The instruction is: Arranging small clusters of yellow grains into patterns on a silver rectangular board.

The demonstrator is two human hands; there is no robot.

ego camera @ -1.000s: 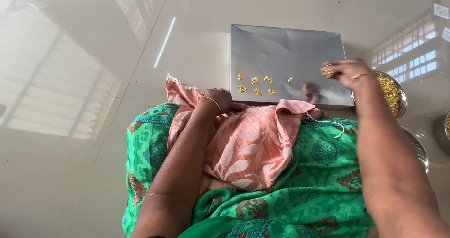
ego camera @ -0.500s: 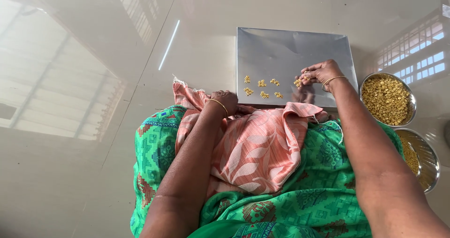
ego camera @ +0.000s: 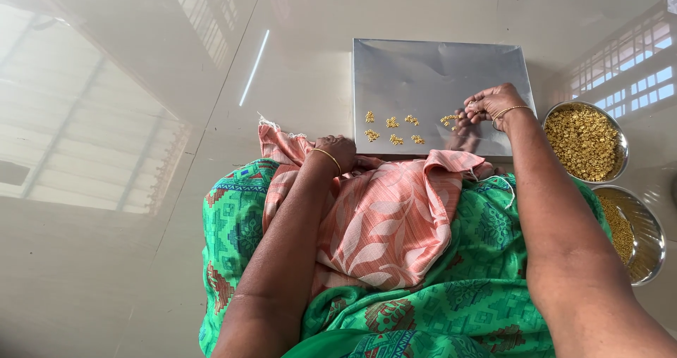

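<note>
A flat shiny steel tray (ego camera: 430, 76) lies on the glossy floor in front of my lap. Several small yellow heaps (ego camera: 392, 128) of grain sit in two rows near its front edge. My right hand (ego camera: 493, 104) hovers low over the tray's right part, fingers pinched together, with a fresh little heap (ego camera: 448, 120) just left of the fingertips. Whether grain is still between the fingers I cannot tell. My left hand (ego camera: 338, 151) rests closed on the pink patterned cloth (ego camera: 381, 217) on my lap, near the tray's front edge.
Two steel bowls stand on the floor at my right: a far bowl (ego camera: 620, 138) full of yellow grain and a near bowl (ego camera: 652, 231) partly filled. Green patterned fabric (ego camera: 479, 294) covers my legs. The polished floor (ego camera: 141, 118) reflects windows.
My right hand came from the far bowl leftward onto the tray and lowered; a new small heap now lies by its fingertips. My left hand has stayed on the cloth.
</note>
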